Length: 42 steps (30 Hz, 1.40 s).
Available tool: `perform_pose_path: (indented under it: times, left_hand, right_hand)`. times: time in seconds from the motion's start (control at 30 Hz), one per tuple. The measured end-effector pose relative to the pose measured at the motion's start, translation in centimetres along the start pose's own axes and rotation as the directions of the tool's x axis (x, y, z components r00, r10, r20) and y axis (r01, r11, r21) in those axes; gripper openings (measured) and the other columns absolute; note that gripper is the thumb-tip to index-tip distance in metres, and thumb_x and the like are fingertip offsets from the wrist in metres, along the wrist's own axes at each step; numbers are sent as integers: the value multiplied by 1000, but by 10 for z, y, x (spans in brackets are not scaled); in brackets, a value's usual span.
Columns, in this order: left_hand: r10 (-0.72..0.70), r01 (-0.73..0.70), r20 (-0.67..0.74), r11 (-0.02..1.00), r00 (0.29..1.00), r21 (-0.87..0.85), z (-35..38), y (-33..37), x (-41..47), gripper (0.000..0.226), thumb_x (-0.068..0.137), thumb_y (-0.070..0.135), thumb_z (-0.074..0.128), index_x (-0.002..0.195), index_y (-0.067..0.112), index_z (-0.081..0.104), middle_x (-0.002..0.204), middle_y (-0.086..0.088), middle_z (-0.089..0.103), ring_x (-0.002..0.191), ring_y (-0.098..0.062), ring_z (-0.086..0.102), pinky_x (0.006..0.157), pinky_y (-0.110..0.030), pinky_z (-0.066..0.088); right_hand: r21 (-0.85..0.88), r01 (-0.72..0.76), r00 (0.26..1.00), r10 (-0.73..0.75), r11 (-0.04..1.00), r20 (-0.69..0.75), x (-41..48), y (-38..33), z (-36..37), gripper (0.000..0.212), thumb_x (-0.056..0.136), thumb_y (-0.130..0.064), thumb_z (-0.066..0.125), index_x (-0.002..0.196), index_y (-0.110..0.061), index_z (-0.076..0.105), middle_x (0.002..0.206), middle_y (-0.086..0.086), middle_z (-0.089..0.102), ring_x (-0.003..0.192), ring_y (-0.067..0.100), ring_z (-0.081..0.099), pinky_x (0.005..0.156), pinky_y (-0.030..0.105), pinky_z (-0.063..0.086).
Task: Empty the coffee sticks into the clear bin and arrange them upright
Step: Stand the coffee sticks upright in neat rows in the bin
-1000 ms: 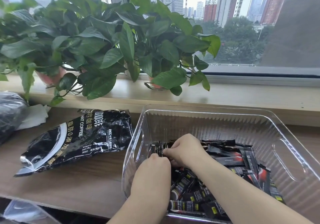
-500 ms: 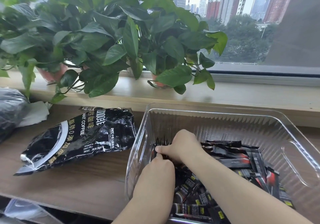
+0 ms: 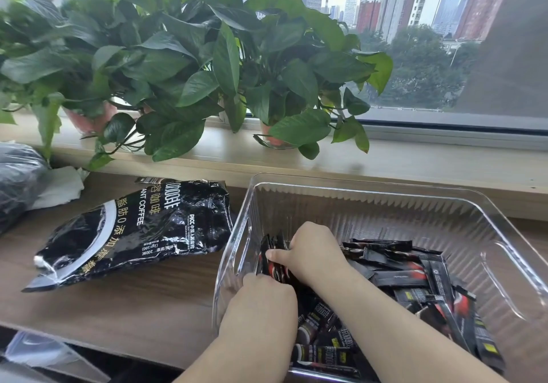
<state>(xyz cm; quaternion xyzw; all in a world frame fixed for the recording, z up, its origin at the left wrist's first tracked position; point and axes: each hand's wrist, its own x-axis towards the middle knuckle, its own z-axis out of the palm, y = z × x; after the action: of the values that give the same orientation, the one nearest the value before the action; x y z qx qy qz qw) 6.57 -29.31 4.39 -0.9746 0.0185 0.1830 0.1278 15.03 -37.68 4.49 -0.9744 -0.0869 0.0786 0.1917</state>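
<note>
A clear plastic bin (image 3: pixel 385 201) stands on the wooden table at the right. Several black coffee sticks (image 3: pixel 415 282) lie loose in a heap inside it. A small bunch of sticks (image 3: pixel 271 256) stands upright against the bin's left wall. My right hand (image 3: pixel 314 252) grips this bunch, with its thumb along the sticks' near side. My left hand (image 3: pixel 264 305) is just in front of it, fingers curled down onto the sticks by the left wall; what they hold is hidden. The flattened black coffee bag (image 3: pixel 133 231) lies on the table left of the bin.
Potted leafy plants (image 3: pixel 192 71) line the windowsill behind the table and overhang the bag. A black plastic bag (image 3: pixel 17 181) and white paper (image 3: pixel 59 187) sit at the far left. The table's front edge (image 3: pixel 103 344) runs close to my body.
The view has shifted slightly. My right hand has turned, its thumb now stretched left along the upright bunch. My left hand has stayed close beneath it at the bin's left wall.
</note>
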Motion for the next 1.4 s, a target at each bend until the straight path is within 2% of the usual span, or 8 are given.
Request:
perform_pose_path:
  times: [0.13,0.23,0.37,0.7,0.83,1.0,1.13,1.4]
  left_hand:
    - [146,-139,-13,964,989,229,-7,4,-5,36,101,17,40,132,6,55,135,-20,46,125,-34,33,89,-35,33]
    - [144,-101,-112,941,983,322,-5,1,0,39,100,23,40,136,13,52,134,-14,44,123,-29,33,78,-24,25]
    - [226,-174,-59,871,972,459,-12,1,-1,35,101,21,42,132,14,55,128,-11,48,115,-28,35,79,-36,25]
    - [323,-247,-86,845,942,475,-12,-11,0,34,100,19,43,130,9,57,125,-18,48,113,-31,39,78,-38,25]
    - [312,-230,-71,820,948,524,-2,-8,2,27,99,17,47,122,12,61,119,-16,54,115,-33,40,74,-39,25]
    - [321,-226,-100,824,942,519,4,-4,4,29,99,17,44,124,11,59,121,-19,52,119,-34,39,75,-40,30]
    - [313,-221,-120,848,942,482,2,-1,6,30,98,13,44,123,8,59,117,-19,49,109,-33,45,79,-41,33]
    - [264,-214,-74,891,962,400,-14,-3,13,36,99,13,45,134,7,54,128,-19,47,115,-37,48,83,-39,35]
  right_hand:
    - [23,33,999,-33,999,-21,-2,1,3,69,85,-62,68,54,-13,30,50,1,30,46,18,29,44,29,20]
    - [32,51,998,-50,998,-31,-2,3,4,68,85,-59,69,54,-14,28,50,1,27,46,17,23,43,27,17]
    - [94,42,998,-38,995,-42,-2,8,3,67,84,-54,73,54,-14,28,49,0,27,46,16,22,43,26,17]
    - [103,29,999,-24,994,-46,-2,8,-3,60,81,-42,77,52,-14,32,49,-1,33,45,14,30,42,24,21]
    - [117,35,999,-31,993,-34,-3,2,-1,63,79,-49,78,54,-14,31,49,-1,33,45,14,30,41,25,22]
    - [95,18,998,-12,995,-65,1,-3,7,42,79,-24,73,58,-14,38,58,0,42,50,14,36,41,21,25]
    - [146,-28,999,32,989,-22,2,1,1,48,76,-33,80,57,-13,40,59,0,44,50,12,38,42,23,28]
    - [127,-25,999,28,992,-22,-2,7,-11,53,77,-32,77,52,-15,34,51,-1,36,47,13,33,42,24,23]
